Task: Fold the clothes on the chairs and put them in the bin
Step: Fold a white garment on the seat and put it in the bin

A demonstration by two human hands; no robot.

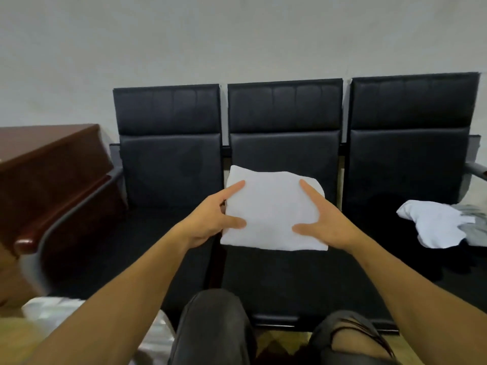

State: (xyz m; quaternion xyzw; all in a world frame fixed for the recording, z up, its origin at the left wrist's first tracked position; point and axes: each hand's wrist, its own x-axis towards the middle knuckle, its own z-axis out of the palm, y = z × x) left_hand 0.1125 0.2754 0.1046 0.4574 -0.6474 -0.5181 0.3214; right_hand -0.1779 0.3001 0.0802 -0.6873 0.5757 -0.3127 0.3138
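A folded white garment (274, 214) is held flat above the seat of the middle black chair (286, 143). My left hand (213, 217) grips its left edge, with thumb and forefinger lying on top and the other fingers hidden beneath. My right hand (326, 219) grips the right edge the same way. On the right chair's seat (411, 159) lies an unfolded white garment (437, 227) with a grey one (474, 227) beside it and dark cloth under them. A blurred white object (55, 312) at the lower left may be the bin; I cannot tell.
The left black chair (168, 154) has a bare seat. A dark red wooden desk (44, 164) stands left of the chairs, close to the metal armrest (79, 206). A pale wall runs behind. My knees (216, 327) are close to the chairs' front edge.
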